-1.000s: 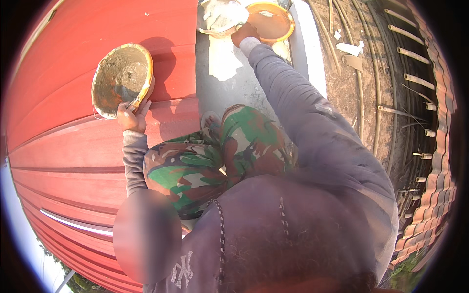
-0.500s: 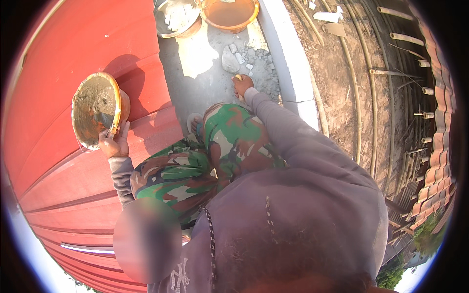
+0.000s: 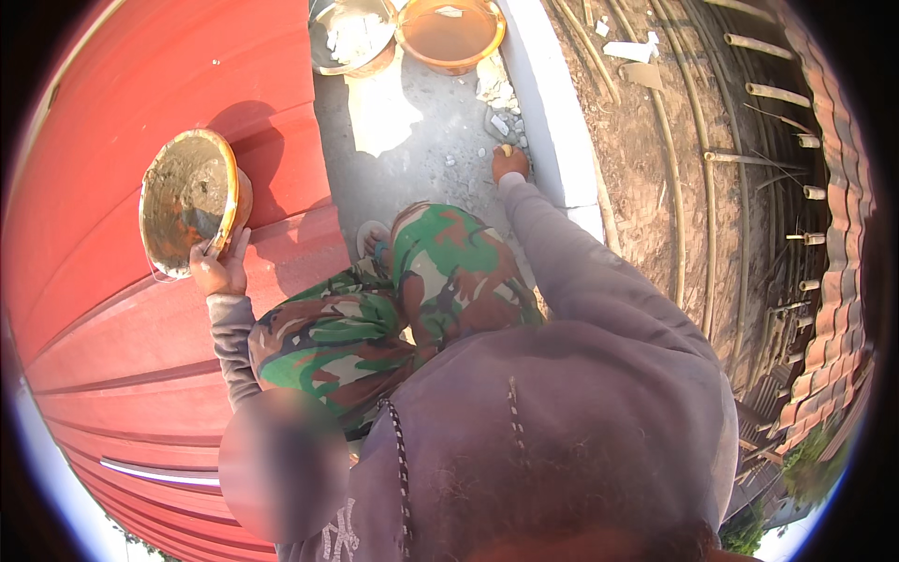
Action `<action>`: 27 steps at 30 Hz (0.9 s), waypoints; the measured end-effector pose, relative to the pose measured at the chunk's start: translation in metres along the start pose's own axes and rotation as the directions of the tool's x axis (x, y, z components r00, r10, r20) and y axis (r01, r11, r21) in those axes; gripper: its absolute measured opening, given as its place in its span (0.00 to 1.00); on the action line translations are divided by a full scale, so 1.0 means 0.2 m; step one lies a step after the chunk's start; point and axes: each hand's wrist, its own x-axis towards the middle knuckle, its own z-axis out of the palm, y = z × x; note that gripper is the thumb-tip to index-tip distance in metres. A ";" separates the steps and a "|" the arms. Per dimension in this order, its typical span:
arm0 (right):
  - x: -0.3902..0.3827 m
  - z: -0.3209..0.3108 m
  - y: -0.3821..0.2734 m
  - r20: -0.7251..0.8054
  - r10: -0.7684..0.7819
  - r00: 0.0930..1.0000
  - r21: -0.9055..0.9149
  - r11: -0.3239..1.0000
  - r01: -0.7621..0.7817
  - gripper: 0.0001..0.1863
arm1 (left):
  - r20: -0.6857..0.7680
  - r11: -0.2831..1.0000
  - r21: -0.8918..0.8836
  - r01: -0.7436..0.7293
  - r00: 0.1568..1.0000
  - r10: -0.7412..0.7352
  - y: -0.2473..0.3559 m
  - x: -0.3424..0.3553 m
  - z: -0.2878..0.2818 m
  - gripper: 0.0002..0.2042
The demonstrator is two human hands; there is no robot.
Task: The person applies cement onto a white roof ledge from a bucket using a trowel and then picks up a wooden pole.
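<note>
Mortar bucket (image 3: 245, 195), yellow-rimmed and tilted, is noted just beyond the left hand (image 3: 218, 265), which is partly closed at its near rim, fingers reaching under the side. We find grey mortar coating its inside. Below that hand lies red metal roofing (image 3: 309, 178).

We observe the right hand (image 3: 510, 166) closed around the yellowish handle of what appears to be a trowel (image 3: 507, 150); its blade we cannot clearly tell from the grey rubble (image 3: 502, 124) just beyond the hand. To that hand's right runs a white parapet (image 3: 562, 131); farther ahead stands an orange tub (image 3: 454, 68).

We judge the step in hand to be working the trowel at the rubble. The next move calls, in our judgement, for a firm handle grip and a steady bucket.
</note>
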 end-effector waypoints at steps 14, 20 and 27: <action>-0.38 -0.37 -0.38 0.305 -0.050 0.951 0.156 0.988 0.002 0.15 | -0.039 0.999 -0.025 -0.022 0.999 0.021 -0.01 -0.04 0.03 0.16; -0.55 -0.49 -0.92 0.613 -0.063 0.787 0.385 0.894 -0.228 0.11 | -0.038 0.998 -0.061 -0.028 0.999 0.025 -0.02 -0.02 0.00 0.12; -0.07 0.14 -1.50 0.097 -0.756 0.647 -0.063 0.644 0.763 0.19 | 0.003 0.999 -0.036 -0.012 1.000 0.012 -0.04 0.02 0.10 0.15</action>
